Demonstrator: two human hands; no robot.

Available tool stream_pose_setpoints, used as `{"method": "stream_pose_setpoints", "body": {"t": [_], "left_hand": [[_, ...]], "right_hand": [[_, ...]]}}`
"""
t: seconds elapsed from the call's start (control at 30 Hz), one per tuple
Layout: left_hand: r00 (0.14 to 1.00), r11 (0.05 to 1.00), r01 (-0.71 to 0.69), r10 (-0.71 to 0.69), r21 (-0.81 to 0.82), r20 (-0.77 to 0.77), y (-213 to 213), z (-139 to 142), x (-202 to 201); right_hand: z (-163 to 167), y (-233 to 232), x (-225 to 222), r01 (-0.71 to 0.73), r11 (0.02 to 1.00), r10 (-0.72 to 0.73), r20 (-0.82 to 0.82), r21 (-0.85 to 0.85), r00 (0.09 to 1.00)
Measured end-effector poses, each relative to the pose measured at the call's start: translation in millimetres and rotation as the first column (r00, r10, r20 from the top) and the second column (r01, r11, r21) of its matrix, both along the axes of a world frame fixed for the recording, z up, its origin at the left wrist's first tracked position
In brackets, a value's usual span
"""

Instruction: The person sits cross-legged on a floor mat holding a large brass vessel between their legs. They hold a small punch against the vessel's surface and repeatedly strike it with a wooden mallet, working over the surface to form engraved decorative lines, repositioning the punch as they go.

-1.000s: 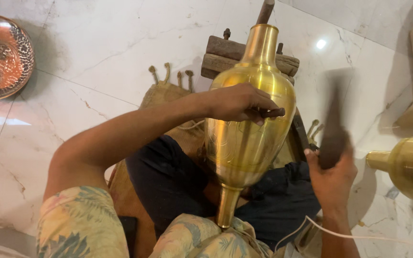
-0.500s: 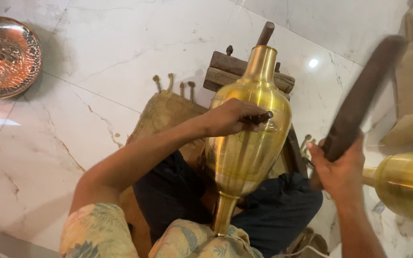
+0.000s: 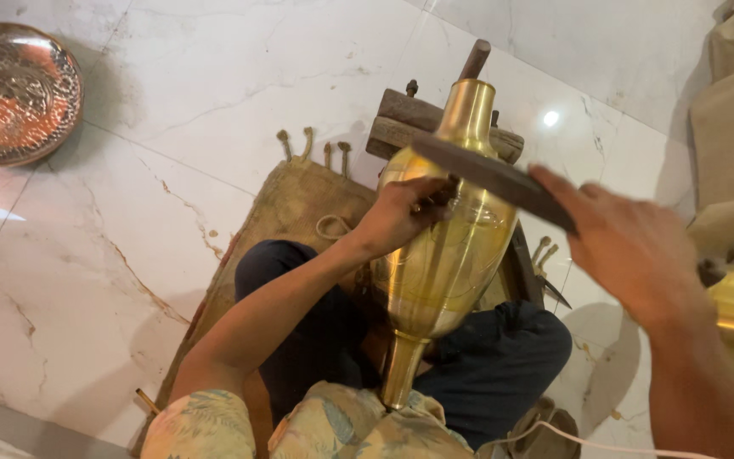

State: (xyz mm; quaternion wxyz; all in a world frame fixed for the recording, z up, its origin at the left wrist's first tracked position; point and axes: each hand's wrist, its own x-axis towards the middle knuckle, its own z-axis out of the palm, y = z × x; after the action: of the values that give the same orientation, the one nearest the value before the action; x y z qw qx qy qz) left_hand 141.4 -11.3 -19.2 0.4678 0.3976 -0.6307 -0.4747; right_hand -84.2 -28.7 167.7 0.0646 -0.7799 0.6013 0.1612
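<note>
Right hand swung dark mallet down onto left hand's tool

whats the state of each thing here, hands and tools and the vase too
brass vase: tilted across the lap, neck pointing away, foot toward the body
left hand: pressed on the vase's shoulder, fingers pinching a small tool, barely visible
right hand: closed around the dark flat bar, blurred
dark flat bar: held above the vase, far end over the left hand
copper plate: lying flat on the floor
burlap mat: spread under the legs
</note>
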Motion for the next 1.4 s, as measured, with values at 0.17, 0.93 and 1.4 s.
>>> {"method": "stream_pose_setpoints", "body": {"t": [0.17,0.93,1.4], "left_hand": [[0.996,0.997,-0.08,0.081,0.019,-0.024,9,-7,1],[0.766,0.78,-0.567,0.617,0.264,-0.18,63,-14,-38],[0.626,0.661,-0.674,0.748,0.33,-0.221,83,-19,-65]], "right_hand": [[12,-8,31,-0.12,0.993,0.121,0.099,-0.008,0.988],[38,-5,111,-0.442,0.89,0.456,-0.276,0.114,0.846],[40,32,121,-0.497,0.846,0.533,-0.27,0.193,0.802]]}}
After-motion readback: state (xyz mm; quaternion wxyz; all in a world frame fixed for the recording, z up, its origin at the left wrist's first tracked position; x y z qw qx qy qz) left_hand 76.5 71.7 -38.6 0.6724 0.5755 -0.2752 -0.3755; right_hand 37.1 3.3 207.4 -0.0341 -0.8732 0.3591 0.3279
